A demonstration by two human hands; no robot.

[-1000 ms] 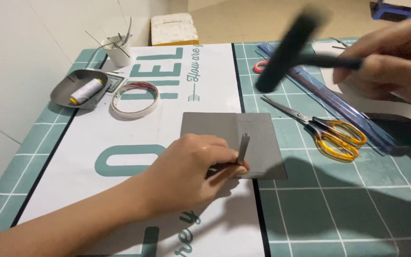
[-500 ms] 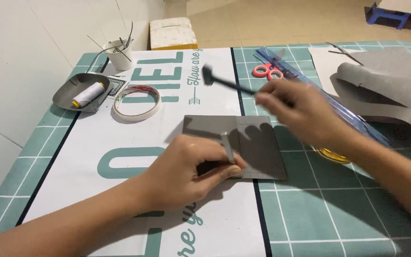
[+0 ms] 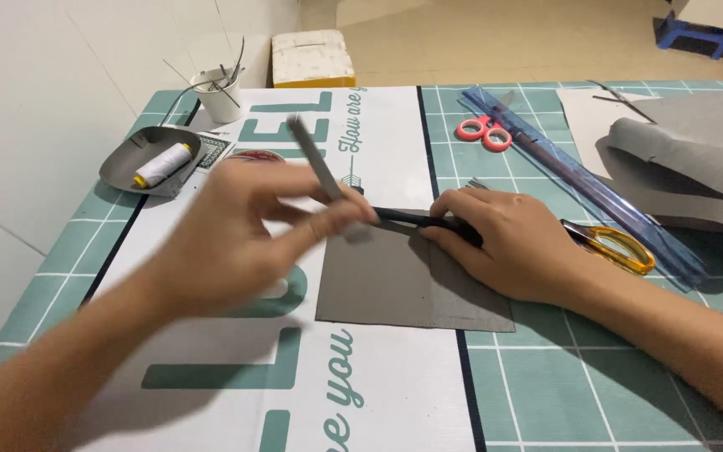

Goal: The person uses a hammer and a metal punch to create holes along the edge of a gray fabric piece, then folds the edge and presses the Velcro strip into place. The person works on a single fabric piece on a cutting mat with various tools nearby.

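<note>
A grey rectangular leather piece [image 3: 403, 289] lies flat on the white printed sheet [image 3: 378, 393] and the green cutting mat [image 3: 596, 368]. My left hand [image 3: 236, 238], blurred by motion, hovers over the piece's left part and pinches a slim grey metal punch [image 3: 315, 167] that tilts up and away. My right hand [image 3: 504, 243] rests on the piece's upper right corner. It grips the black handle of a hammer [image 3: 412, 219] lying low across the piece's top edge. The hammer's head is hidden behind my left fingers.
Yellow-handled scissors [image 3: 612, 244] and a long blue ruler [image 3: 583, 188] lie right of my right hand, with pink scissors [image 3: 483, 131] farther back. Folded grey material [image 3: 688, 159] sits far right. A metal tray with a thread spool [image 3: 161, 165], a white cup [image 3: 215, 96] and a box [image 3: 313, 57] stand at the back left.
My right hand brought the hammer down from mid-air to rest on the grey piece. My left hand lifted the punch off the piece and swung it up.
</note>
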